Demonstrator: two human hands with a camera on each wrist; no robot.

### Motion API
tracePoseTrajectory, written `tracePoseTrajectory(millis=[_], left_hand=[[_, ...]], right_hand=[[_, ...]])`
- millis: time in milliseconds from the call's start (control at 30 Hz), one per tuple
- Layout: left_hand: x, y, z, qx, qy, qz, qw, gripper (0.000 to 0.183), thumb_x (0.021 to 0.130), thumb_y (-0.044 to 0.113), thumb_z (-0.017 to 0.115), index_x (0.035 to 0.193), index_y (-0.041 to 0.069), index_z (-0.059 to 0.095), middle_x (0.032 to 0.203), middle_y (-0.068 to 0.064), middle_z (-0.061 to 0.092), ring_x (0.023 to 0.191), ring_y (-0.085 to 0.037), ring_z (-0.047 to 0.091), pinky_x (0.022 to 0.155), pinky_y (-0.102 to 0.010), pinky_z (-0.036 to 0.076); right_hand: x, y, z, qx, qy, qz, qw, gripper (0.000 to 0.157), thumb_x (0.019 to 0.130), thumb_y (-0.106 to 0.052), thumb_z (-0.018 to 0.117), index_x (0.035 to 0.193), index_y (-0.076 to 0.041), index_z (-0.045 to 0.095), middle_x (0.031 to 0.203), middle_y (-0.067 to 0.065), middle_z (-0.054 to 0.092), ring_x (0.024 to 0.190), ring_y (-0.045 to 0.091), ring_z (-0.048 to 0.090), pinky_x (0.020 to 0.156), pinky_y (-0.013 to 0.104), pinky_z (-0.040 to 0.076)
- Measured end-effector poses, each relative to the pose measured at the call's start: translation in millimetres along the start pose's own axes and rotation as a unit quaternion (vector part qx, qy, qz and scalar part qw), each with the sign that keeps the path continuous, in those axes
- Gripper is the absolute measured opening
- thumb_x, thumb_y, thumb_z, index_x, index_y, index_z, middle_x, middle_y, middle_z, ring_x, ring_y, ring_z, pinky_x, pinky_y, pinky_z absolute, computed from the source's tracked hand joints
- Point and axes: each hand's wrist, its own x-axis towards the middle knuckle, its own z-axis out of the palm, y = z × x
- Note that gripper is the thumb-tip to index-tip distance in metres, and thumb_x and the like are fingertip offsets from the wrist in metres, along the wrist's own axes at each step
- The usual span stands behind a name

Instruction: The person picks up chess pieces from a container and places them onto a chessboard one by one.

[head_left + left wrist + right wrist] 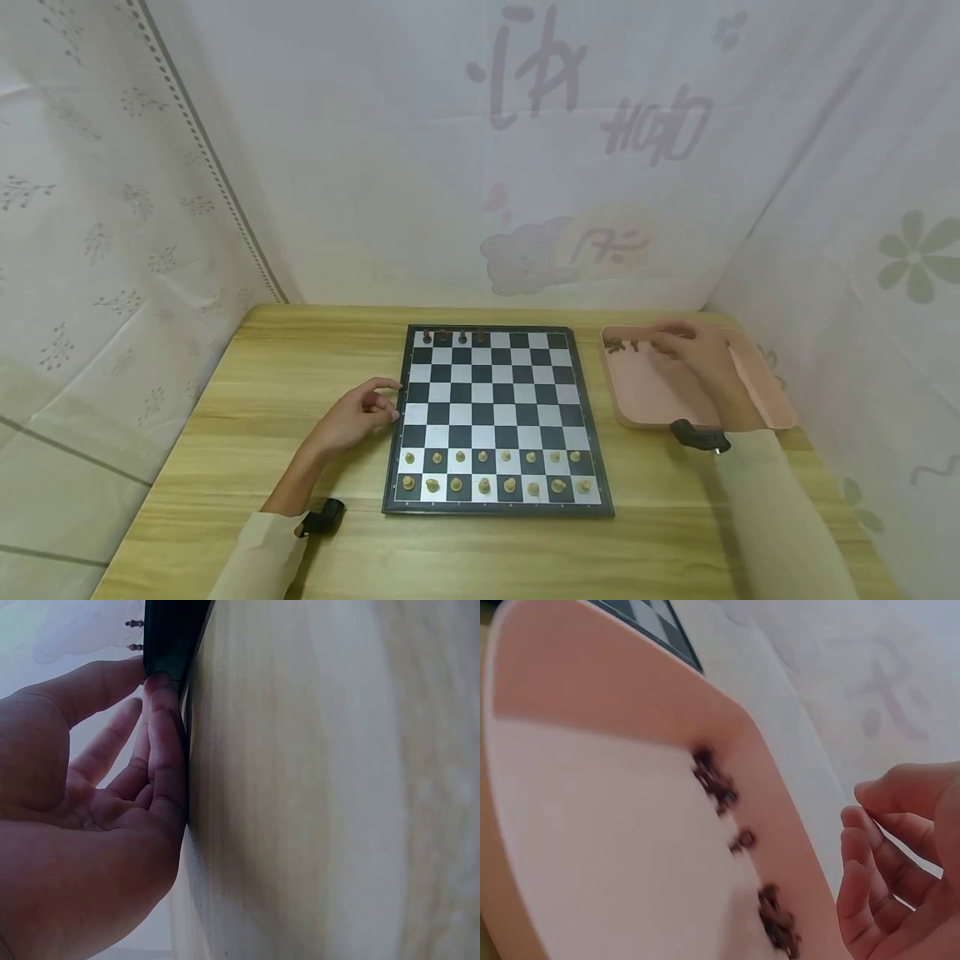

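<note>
My left hand [358, 419] rests against the left edge of a black-and-white chessboard [497, 415], thumb and fingertips touching its side. In the left wrist view the fingers [166, 742] are loosely bent at the board's dark edge [171, 637]. My right hand [697, 354] is over the back part of a pink tray [630, 400]. Its thumb and index fingertips are close together, with nothing visible between them. Dark brown chess pieces lie along the tray wall in the right wrist view: one cluster [714, 780], a single piece [742, 841] and another cluster [778, 921].
Two rows of cream chess pieces [482, 457] stand on the board's near side. Several dark pieces [462, 337] stand at its far left. The wooden table [300, 367] carries board and tray, with white patterned cloth [375, 167] hanging behind and at both sides.
</note>
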Motion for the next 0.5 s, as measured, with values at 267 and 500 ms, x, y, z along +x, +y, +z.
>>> tracePoseTrajectory(millis=[267, 500], left_hand=[[0.0, -1.2, -0.4, -0.003, -0.001, -0.003, 1.0000, 0.045, 0.102, 0.002, 0.072, 0.146, 0.002, 0.063, 0.099, -0.010, 0.074, 0.092, -0.024, 0.066, 0.088, -0.041, 0.048], [1.5, -2.5, 0.3, -0.003, -0.003, -0.005, 1.0000, 0.045, 0.102, 0.001, 0.071, 0.145, 0.002, 0.063, 0.099, -0.009, 0.074, 0.091, -0.023, 0.066, 0.087, -0.040, 0.049]], right_hand=[[-3.2, 14.3, -29.1, 0.026, 0.038, 0.039, 0.998, 0.044, 0.111, -0.031, 0.069, 0.139, 0.003, 0.070, 0.119, 0.006, 0.077, 0.096, 0.007, 0.070, 0.079, 0.024, 0.059], [2.1, 44.7, -46.4, 0.006, 0.068, 0.124, 0.990, 0.060, 0.109, -0.047, 0.067, 0.151, -0.004, 0.063, 0.122, -0.005, 0.072, 0.098, 0.005, 0.071, 0.081, 0.021, 0.059]])
